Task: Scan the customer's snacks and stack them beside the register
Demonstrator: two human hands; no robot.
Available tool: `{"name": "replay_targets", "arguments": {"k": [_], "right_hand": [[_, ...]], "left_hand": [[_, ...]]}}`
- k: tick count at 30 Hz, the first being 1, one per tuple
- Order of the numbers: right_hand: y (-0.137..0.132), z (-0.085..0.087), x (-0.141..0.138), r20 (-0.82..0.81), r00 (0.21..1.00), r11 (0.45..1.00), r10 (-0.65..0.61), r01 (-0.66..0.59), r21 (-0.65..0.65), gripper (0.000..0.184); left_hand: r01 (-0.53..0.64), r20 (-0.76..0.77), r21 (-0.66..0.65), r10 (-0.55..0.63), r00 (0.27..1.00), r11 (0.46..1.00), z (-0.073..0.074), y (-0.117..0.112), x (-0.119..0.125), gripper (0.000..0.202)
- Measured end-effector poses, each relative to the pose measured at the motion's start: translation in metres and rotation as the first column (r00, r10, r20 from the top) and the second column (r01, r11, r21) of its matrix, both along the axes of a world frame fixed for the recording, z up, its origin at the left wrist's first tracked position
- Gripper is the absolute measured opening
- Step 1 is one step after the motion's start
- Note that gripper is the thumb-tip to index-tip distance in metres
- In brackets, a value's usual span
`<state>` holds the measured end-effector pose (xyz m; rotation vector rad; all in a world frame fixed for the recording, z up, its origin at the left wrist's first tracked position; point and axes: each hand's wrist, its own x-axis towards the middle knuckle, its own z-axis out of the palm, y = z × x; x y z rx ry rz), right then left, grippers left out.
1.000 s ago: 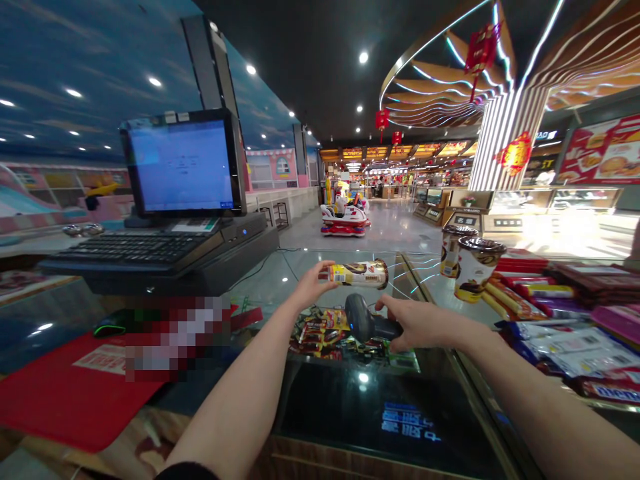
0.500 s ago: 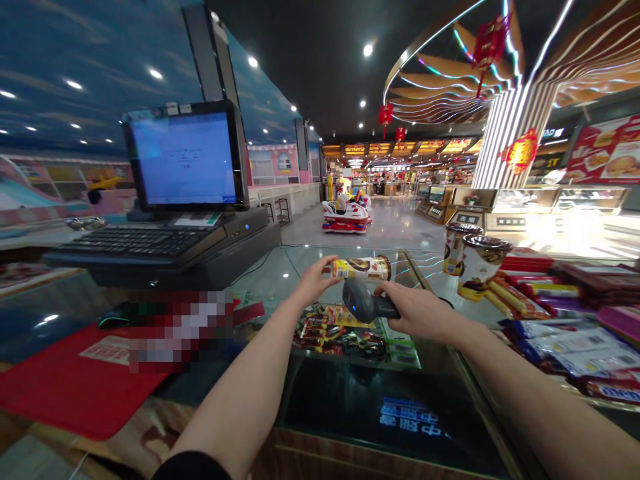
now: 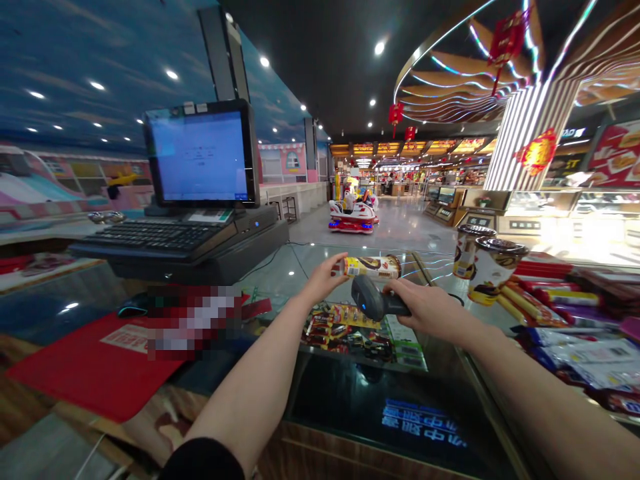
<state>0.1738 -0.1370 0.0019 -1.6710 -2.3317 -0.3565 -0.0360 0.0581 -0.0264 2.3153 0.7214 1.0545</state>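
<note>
My left hand [image 3: 324,280] is closed on the base of a paper drink cup [image 3: 373,267], held sideways above the glass counter [image 3: 360,407]. The cup is yellow and white with a brown band and dark lid. My right hand [image 3: 425,308] grips a dark barcode scanner [image 3: 373,300], its head just below the cup with a small blue light showing. Both forearms reach out over the counter.
A till with a lit blue screen [image 3: 200,157] and black keyboard [image 3: 150,235] stands on the left, by a red mat [image 3: 95,367] and a mouse [image 3: 133,308]. Two similar cups [image 3: 493,267] and many snack packets [image 3: 570,320] fill the right. Packets lie under the glass.
Both hands have risen slightly and drifted right with the view; the scanner head has come closer under the cup. The grips are unchanged.
</note>
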Motion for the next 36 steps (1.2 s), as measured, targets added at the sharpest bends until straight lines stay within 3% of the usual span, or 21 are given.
{"name": "replay_targets", "arguments": {"k": [10,20,26,36], "right_hand": [[0.005,-0.010,0.003,0.008,1.000,1.000,0.006,-0.006,0.019,0.037],[0.004,-0.009,0.003,0.018,1.000,1.000,0.020,-0.020,0.011,0.035],[0.004,-0.010,0.004,0.004,1.000,1.000,0.028,-0.028,-0.011,0.045],[-0.005,0.000,-0.006,-0.049,0.998,0.980,0.039,-0.048,-0.191,0.041]], "left_hand": [[0.013,-0.005,-0.024,-0.013,1.000,1.000,0.001,-0.003,0.001,0.066],[0.006,0.006,-0.008,-0.006,1.000,1.000,0.001,-0.002,0.000,0.062],[0.008,-0.001,-0.015,-0.008,1.000,1.000,0.001,-0.001,0.000,0.063],[0.054,0.043,-0.046,-0.052,0.998,0.997,-0.006,0.007,-0.001,0.061]]}}
